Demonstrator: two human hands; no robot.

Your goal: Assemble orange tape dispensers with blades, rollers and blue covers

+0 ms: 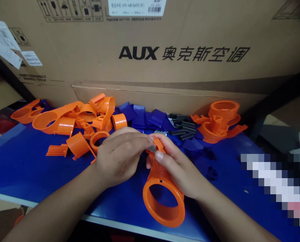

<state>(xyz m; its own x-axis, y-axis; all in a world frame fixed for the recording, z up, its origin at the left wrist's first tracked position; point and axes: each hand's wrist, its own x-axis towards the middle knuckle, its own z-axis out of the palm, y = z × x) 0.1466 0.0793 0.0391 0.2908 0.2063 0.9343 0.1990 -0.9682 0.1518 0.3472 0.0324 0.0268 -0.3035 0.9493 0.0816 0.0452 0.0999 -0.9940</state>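
Note:
My right hand (177,161) is wrapped round the narrow upper part of an orange plastic fitting (165,215), whose wide open ring points down toward me above the table's front edge. With closed fingers, my left hand (119,156) meets the top of the fitting from the left. A small, thin grey metal piece (152,148) shows between the left fingertips and the right thumb, against the orange top. It looks pinched by the left fingers, but most of it is hidden by them.
Several orange plastic parts (78,145) lie loose at the left on the blue tabletop (21,161). Behind my hands are dark blue flat pieces (160,119) and short black tubes (187,129). More orange parts (221,119) are stacked at back right. A large cardboard box (94,53) stands behind.

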